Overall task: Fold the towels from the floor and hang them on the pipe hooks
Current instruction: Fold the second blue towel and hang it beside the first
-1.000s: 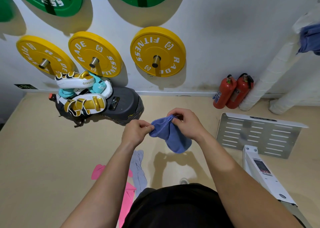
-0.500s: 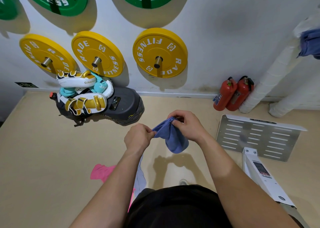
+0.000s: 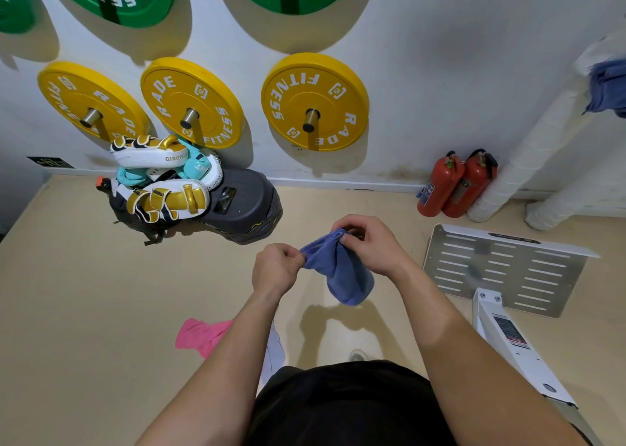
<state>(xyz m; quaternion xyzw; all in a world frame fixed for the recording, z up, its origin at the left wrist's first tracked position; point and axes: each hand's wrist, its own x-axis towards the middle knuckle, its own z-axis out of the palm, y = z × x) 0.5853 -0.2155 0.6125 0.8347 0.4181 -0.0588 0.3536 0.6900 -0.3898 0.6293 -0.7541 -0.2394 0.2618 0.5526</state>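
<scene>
Inspection from the room: a person stands over the tan floor (image 3: 84, 293) with both hands raised in front of the body. The small blue terry towel (image 3: 342, 272) hangs between them, left of and nearer the person than the pair of red fire extinguishers (image 3: 454, 184), which stand against the white wall. The left hand (image 3: 274, 271) has its fingers curled, with thumb and forefinger pinching the towel's left upper edge. The right hand (image 3: 369, 242) has its fingers bent over the right upper edge, pinching it. The cloth sags below in a bunched, rounded pouch, clear of the floor.

A crumpled pink towel (image 3: 200, 335) lies on the floor further left of the extinguishers, partly under the left forearm. Beside it is a pale strip of cloth (image 3: 276, 347), probably another towel, mostly hidden by that arm.

Just right of the extinguishers a white wrapped pipe (image 3: 528, 161) rises at a slant, and a second blue cloth (image 3: 609, 89) hangs on it high up. A perforated metal plate (image 3: 501, 269) lies on the floor in front of the extinguishers. Left of them, a yellow weight plate (image 3: 315, 101) is mounted on the wall
</scene>
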